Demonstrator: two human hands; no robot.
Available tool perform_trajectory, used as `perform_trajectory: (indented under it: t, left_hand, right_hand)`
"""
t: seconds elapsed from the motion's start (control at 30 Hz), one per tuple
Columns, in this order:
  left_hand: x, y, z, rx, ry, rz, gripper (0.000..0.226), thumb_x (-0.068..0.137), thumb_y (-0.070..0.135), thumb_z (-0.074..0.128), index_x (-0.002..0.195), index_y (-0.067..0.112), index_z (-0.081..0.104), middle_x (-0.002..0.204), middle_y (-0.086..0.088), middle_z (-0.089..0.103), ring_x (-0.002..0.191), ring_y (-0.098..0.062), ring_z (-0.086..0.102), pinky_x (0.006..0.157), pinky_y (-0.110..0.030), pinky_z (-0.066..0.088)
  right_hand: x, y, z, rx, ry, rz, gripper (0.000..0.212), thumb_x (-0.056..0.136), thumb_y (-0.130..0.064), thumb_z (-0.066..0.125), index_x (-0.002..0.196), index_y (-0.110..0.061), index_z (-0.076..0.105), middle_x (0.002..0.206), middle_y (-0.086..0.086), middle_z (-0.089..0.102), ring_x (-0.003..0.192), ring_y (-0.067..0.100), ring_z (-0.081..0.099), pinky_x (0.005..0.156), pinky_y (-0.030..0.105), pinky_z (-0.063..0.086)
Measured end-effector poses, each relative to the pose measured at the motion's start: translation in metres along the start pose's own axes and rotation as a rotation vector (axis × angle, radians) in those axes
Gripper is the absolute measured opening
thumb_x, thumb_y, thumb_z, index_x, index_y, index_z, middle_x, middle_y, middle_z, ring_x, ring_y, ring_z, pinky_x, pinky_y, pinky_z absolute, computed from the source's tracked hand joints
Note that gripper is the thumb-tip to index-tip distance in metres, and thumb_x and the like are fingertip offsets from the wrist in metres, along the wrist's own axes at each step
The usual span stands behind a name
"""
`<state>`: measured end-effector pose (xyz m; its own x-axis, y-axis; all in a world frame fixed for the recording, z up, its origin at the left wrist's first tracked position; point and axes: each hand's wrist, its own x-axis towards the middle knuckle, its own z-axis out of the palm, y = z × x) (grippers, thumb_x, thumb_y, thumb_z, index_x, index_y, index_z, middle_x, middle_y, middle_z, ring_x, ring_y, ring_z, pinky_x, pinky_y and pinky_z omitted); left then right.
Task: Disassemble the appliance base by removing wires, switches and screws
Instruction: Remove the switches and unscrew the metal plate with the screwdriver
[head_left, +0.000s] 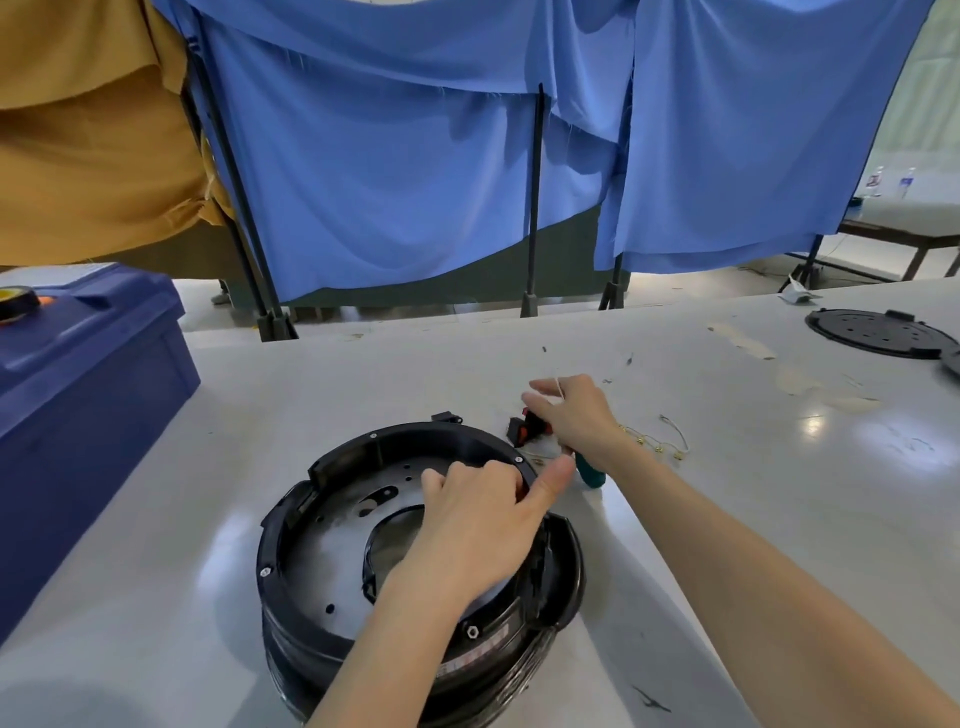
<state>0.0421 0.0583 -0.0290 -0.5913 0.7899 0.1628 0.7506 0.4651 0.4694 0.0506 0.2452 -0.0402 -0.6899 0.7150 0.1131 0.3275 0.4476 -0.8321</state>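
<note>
I see the black appliance base on the bench, close to me. My left hand curls its fingers over the far rim, thumb out. Just beyond, my right hand pinches a thin white wire above a red-and-black switch. A green tool handle shows under that wrist.

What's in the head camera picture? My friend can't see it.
A person's left hand holds the rim of a black appliance base on a white table, while the right hand grips a green-handled screwdriver. Loose wires lie nearby.
</note>
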Motion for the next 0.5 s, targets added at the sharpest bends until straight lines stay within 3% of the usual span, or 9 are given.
perform_trajectory:
  t: [0.07,0.13,0.2,0.3,0.5]
  left_hand:
    - [0.000,0.001,0.001,-0.002,-0.020,-0.016,0.076,0.068,0.090,0.010,0.056,0.021,0.038,0.059,0.005,0.048,0.075,-0.021,0.048,0.085,-0.038,0.023]
    - [0.000,0.004,0.001,0.018,-0.042,-0.008,0.066,0.069,0.084,0.031,0.059,0.020,0.038,0.059,0.006,0.048,0.071,-0.017,0.048,0.084,-0.037,0.024]
    - [-0.001,0.006,0.000,0.024,-0.037,0.027,0.052,0.077,0.065,0.048,0.058,0.020,0.034,0.053,0.008,0.041,0.061,-0.015,0.045,0.083,-0.037,0.029]
    - [-0.004,0.012,-0.004,-0.002,-0.007,0.034,0.042,0.082,0.043,0.054,0.057,0.018,0.030,0.051,0.006,0.035,0.058,-0.019,0.040,0.083,-0.037,0.032]
    - [-0.016,0.033,-0.014,-0.148,0.127,0.021,0.040,0.084,0.035,0.055,0.058,0.018,0.032,0.052,0.004,0.038,0.062,-0.025,0.045,0.079,-0.037,0.029]
  right_hand:
    - [-0.006,-0.003,-0.008,0.058,0.097,-0.026,0.034,0.095,-0.029,0.059,0.123,-0.010,0.062,0.120,-0.003,0.062,0.059,0.006,0.062,0.042,0.017,0.043]
    - [-0.015,-0.003,-0.017,0.051,0.207,-0.009,0.019,0.095,-0.024,0.058,0.103,-0.010,0.067,0.103,0.001,0.068,0.058,0.009,0.056,0.055,0.026,0.045]
    - [-0.029,-0.002,-0.025,0.043,0.220,0.052,0.020,0.094,-0.019,0.056,0.085,-0.004,0.066,0.081,0.007,0.069,0.052,0.011,0.054,0.053,0.028,0.043]
    - [-0.061,0.002,-0.034,0.089,-0.001,0.180,0.033,0.095,-0.021,0.057,0.076,0.004,0.067,0.061,0.011,0.067,0.027,0.008,0.034,0.035,0.018,0.029]
    - [-0.099,0.002,-0.040,0.291,-0.379,0.337,0.047,0.096,-0.045,0.055,0.068,-0.008,0.057,0.057,0.002,0.064,0.034,0.010,0.029,0.034,0.015,0.026]
